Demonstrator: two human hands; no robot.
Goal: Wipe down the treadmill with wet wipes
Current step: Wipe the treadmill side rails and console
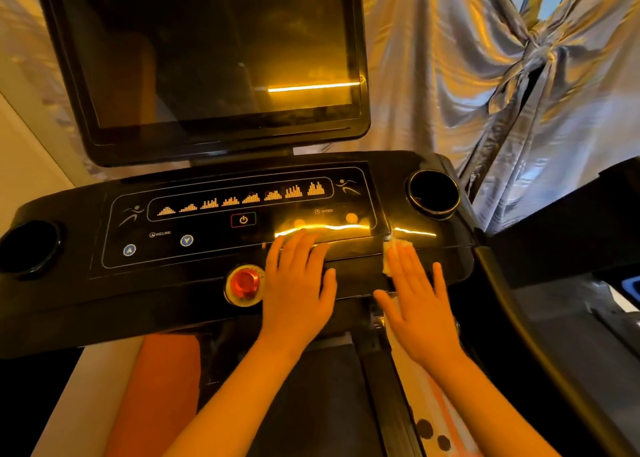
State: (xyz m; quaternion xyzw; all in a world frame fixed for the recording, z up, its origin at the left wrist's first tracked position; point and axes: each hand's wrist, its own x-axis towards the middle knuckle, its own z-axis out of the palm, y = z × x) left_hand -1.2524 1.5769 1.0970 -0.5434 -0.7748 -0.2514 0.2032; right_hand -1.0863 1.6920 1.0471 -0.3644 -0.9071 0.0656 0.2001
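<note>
Forearms reach in from the near edge. Beyond them the right hand [420, 314] lies flat, its grip spread and fingers straight, pressing the wet wipe [393, 252] onto the right front lip of the treadmill console [69, 297]. The left hand [298, 290], grip likewise spread flat, rests just right of the red stop knob [245, 283]. Its fingertips lie near the speed keys [351, 218] (possibly live), so a slide forward could press one.

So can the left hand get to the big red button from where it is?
Probably yes. The left hand lies flat on the console right beside the red button. It holds nothing, and nothing sits between them.
</note>
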